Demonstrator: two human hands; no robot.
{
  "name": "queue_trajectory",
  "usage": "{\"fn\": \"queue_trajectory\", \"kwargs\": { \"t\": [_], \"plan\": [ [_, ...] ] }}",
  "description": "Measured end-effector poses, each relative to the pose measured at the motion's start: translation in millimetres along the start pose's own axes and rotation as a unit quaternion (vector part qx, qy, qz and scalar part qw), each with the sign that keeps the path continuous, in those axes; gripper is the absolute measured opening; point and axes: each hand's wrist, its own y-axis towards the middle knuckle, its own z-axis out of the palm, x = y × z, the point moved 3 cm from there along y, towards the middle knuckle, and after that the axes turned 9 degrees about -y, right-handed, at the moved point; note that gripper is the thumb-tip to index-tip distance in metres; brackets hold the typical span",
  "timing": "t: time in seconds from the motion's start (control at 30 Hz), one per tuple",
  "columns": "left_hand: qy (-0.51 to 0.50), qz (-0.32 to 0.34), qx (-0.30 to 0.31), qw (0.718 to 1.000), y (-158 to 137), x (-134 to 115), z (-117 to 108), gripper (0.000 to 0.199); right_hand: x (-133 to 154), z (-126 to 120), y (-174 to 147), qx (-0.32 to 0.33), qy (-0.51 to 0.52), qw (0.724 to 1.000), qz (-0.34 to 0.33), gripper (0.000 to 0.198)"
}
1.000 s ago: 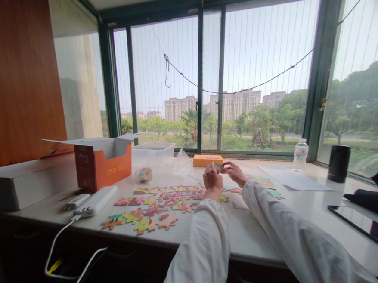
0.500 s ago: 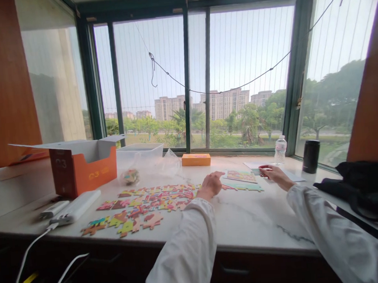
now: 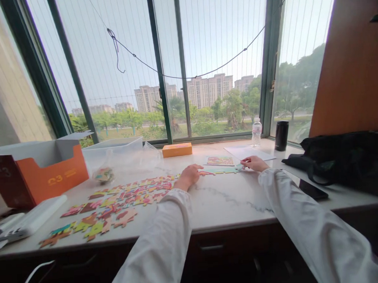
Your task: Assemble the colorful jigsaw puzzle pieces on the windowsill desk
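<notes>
Many colourful loose puzzle pieces (image 3: 115, 202) lie spread over the white marble counter (image 3: 225, 203), left of centre. My left hand (image 3: 188, 176) rests curled on the counter at the right end of that spread, and I cannot see anything in it. My right hand (image 3: 254, 163) lies further right, its fingertips pinching a small pale puzzle piece (image 3: 239, 167) against the right end of a joined strip of pieces (image 3: 220, 171). A small printed picture card (image 3: 220, 161) lies just behind the strip. Both arms wear white sleeves.
An open orange box (image 3: 39, 178), a clear plastic tub (image 3: 111, 146) and a bag of pieces (image 3: 103, 175) stand at the left. A small orange box (image 3: 176, 149), paper sheet (image 3: 250, 152), water bottle (image 3: 256, 132) and black cup (image 3: 281, 136) line the window. Black bag (image 3: 348, 156), phone (image 3: 313, 189) right; power bank (image 3: 32, 217) left.
My hands were raised together on one piece; they have separated and dropped to the counter. The right hand carried the piece right to the strip. My view has swung right.
</notes>
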Motion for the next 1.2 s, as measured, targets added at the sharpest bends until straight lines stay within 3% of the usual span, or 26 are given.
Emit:
{"fn": "queue_trajectory", "kwargs": {
  "t": [0.4,0.87,1.0,1.2],
  "plan": [
    [0.040,-0.039,-0.011,0.998,-7.3,-1.9,-10.7,0.049,1.5,-1.6,-7.4,0.027,-0.040,0.999,0.001,0.017],
    [0.052,-0.054,-0.027,0.997,-5.3,-0.3,-13.6,0.047,14.6,-10.9,-13.4,-0.061,-0.109,0.991,-0.053,0.023],
    [0.051,-0.107,-0.058,0.991,-7.6,4.3,-20.4,0.044,16.3,-22.4,-15.5,-0.114,-0.106,0.987,-0.047,0.024],
    [0.055,-0.185,-0.071,0.979,-13.8,9.0,-29.1,0.041,20.5,1.3,-16.5,-0.030,-0.055,0.997,-0.043,0.023]
  ]
}}
